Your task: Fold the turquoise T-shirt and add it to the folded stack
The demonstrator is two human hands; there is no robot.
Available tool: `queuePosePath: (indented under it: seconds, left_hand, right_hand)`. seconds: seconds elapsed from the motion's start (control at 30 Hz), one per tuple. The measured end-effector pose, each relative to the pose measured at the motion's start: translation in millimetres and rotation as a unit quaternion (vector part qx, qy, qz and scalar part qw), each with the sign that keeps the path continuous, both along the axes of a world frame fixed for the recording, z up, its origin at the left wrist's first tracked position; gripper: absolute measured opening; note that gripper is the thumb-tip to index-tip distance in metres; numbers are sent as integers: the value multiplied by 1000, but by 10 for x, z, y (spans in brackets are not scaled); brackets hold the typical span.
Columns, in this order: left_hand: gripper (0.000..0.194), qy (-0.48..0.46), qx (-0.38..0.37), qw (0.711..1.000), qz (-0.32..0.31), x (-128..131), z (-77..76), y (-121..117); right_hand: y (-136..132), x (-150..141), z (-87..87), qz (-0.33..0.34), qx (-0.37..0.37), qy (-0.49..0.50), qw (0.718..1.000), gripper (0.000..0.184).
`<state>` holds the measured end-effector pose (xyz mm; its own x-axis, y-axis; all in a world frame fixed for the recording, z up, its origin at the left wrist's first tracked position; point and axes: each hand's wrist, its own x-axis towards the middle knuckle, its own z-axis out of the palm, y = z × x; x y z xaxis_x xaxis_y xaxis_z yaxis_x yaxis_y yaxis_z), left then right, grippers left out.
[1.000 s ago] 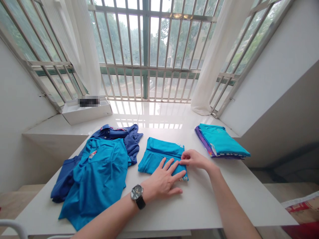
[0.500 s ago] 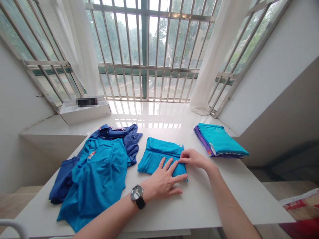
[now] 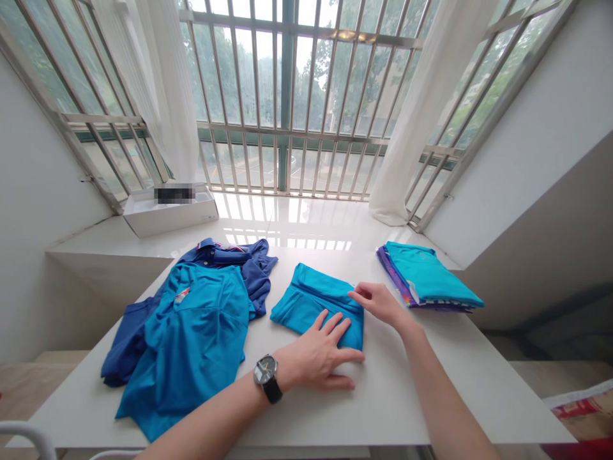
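A folded turquoise shirt (image 3: 311, 305) lies flat in the middle of the white table (image 3: 393, 390). My left hand (image 3: 316, 358), with a black-strapped watch on its wrist, rests palm down on the shirt's near edge, fingers spread. My right hand (image 3: 376, 303) hovers at the shirt's far right corner, its fingertips bunched and holding nothing. To the left lies a loose turquoise polo shirt (image 3: 191, 338) on top of a crumpled navy polo shirt (image 3: 253, 275). A folded turquoise garment (image 3: 424, 273) sits on a purple patterned garment (image 3: 395, 275) at the right.
A white box (image 3: 167, 214) stands on the glossy white sill (image 3: 287, 220) behind the table. Barred windows (image 3: 287, 83) and white curtains (image 3: 431, 108) lie beyond it. White walls flank the sill, and a patterned package (image 3: 579, 412) sits below the table's right edge.
My right hand has lifted away from the shirt's corner. My left hand has shifted slightly toward the near edge, and the view has moved a little.
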<state>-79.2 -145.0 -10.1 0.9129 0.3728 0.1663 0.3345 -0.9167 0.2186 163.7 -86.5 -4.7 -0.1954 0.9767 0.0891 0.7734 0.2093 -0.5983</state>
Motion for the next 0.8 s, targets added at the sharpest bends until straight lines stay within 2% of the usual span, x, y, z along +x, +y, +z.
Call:
queuePosePath:
  seconds: [0.17, 0.33, 0.43, 0.53, 0.63, 0.73, 0.8]
  left_hand:
    - [53, 1, 14, 1000, 8, 7, -14, -8]
    - [63, -4, 23, 999, 21, 8, -52, -19]
    - [66, -7, 35, 999, 34, 14, -78, -21]
    - [59, -10, 47, 998, 47, 5, -55, -4]
    - [44, -15, 54, 996, 68, -35, 20, 41]
    - [31, -11, 59, 993, 99, -97, 95, 106]
    - [30, -2, 59, 990, 129, -139, 125, 149]
  right_hand:
    - [51, 42, -88, -31, 28, -84, 996, 36]
    - [89, 84, -155, -81, 13, -114, 990, 27]
    - [95, 101, -174, -115, 12, -130, 985, 28]
    - [94, 113, -185, -125, 6, -135, 983, 30]
    - [93, 122, -189, -124, -4, -131, 984, 32]
    - [90, 126, -187, -122, -12, -132, 984, 33]
    - [86, 124, -182, -123, -20, -133, 983, 34]
